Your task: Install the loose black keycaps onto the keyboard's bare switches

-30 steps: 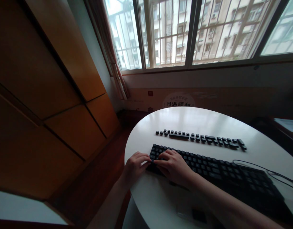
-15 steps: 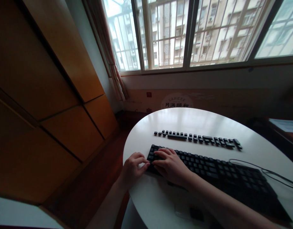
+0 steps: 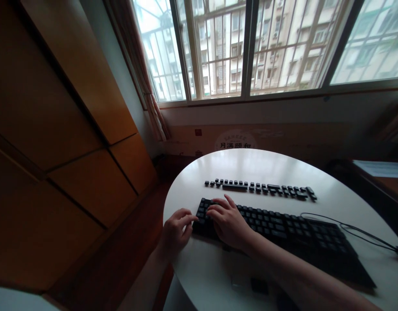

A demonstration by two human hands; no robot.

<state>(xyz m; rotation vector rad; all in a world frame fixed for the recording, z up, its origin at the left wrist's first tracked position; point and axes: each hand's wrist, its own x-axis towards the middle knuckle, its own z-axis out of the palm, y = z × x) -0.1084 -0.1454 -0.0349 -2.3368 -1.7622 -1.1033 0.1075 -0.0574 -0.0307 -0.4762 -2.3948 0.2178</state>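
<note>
A black keyboard [image 3: 283, 226] lies across a round white table [image 3: 266, 166]. My left hand [image 3: 176, 229] sits at the keyboard's left end, its curled fingers touching that edge. My right hand [image 3: 229, 220] reaches across onto the leftmost keys, with the fingertips bent and pinched down among them and one finger lifted. What the fingertips hold is hidden. Beyond the keyboard, a row of several loose black keycaps [image 3: 260, 188] is lined up on the table.
A thin cable [image 3: 357, 231] runs from the keyboard off to the right. A small dark object [image 3: 259, 286] lies near the table's front edge. Wooden cabinets [image 3: 72, 129] stand close on the left. A cardboard box [image 3: 237, 140] leans under the barred window, beside a curtain [image 3: 150, 99].
The view has shifted a little, so everything sits lower and more to the left. My right hand's finger has lifted off the keys. Both hands stay at the keyboard's left end.
</note>
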